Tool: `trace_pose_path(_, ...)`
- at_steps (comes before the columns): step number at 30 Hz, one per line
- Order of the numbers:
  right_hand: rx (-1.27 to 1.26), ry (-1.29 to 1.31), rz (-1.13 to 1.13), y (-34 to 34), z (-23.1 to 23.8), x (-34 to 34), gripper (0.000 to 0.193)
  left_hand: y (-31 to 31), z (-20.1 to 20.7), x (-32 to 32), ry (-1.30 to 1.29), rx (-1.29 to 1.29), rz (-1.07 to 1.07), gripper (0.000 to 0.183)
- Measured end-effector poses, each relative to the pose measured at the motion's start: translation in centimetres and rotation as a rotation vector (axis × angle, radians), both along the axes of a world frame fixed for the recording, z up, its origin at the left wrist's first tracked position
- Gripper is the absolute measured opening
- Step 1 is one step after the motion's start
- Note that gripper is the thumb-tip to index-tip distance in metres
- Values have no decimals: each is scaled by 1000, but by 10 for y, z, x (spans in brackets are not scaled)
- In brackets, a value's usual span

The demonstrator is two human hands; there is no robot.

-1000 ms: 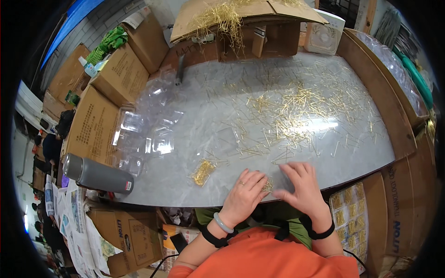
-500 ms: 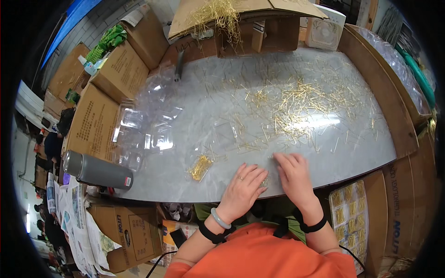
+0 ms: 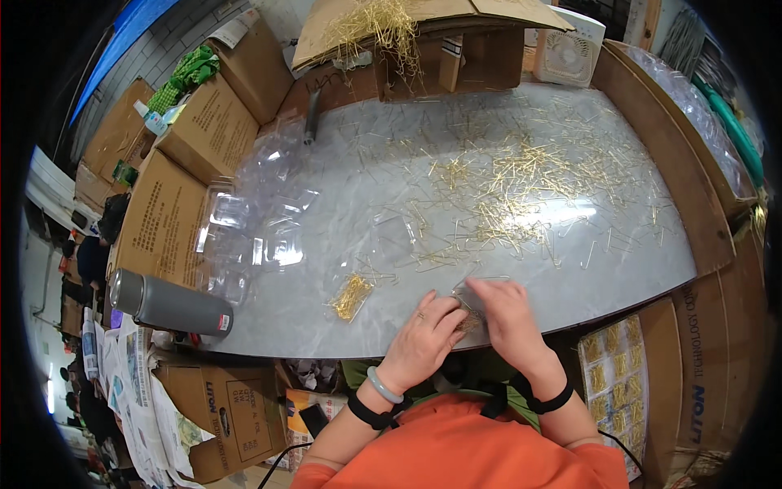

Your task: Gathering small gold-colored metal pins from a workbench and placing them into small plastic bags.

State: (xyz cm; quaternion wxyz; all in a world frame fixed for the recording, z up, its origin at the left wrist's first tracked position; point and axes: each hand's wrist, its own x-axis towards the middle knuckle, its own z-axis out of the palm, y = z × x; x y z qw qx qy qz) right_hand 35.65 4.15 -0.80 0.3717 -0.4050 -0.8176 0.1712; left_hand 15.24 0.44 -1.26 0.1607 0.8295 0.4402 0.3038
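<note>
My left hand point(image 3: 423, 332) is closed, with bent fingers around the near side of a small bunch of gold wire hooks point(image 3: 469, 319) at the table's front edge. My right hand point(image 3: 509, 322) stands against the other side of the bunch, its fingers stretched toward the left and its thumb hidden. A few loose wires show by its fingertips. Left of my hands lies a small clear plastic box point(image 3: 351, 298) filled with gold hooks. A wide heap of loose gold hooks point(image 3: 529, 191) spreads over the grey table point(image 3: 350, 179) beyond my hands.
Clear plastic boxes point(image 3: 281, 244) are piled at the left, near a grey bottle point(image 3: 171, 301). Cardboard boxes point(image 3: 167, 212) border that side. A cardboard shelf point(image 3: 489, 61) with hooks on top and a white fan point(image 3: 566, 53) stand at the back. Filled packs point(image 3: 615, 371) sit below right.
My right hand's fingers have swung left, closer to my left hand. My left fingers have drawn in, and more of the hook bunch shows between the hands.
</note>
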Motion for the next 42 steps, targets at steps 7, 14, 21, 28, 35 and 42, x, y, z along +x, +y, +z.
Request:
trace_pose_path(7, -2, -107, -80, 11, -1, 0, 46, 4, 8, 3, 84, 37, -3, 47)
trace_pose_path(14, 133, -324, -106, 11, 10, -8, 46, 1, 3, 3, 61, -1, 38, 53)
trace_pose_path(21, -103, -8, 14, -13, 1, -1, 45, 1, 0, 3, 9, -5, 84, 59)
trace_pose_path(28, 23, -230, -123, 5, 8, 0, 41, 2, -1, 2, 81, 49, 44, 43)
trace_pose_path(35, 83, -355, -434, 27, 11, 8, 38, 1, -2, 2, 84, 48, 49, 45)
trace_pose_path(42, 137, -310, -383, 19, 0, 9, 22, 2, -1, 3, 79, 40, 63, 48)
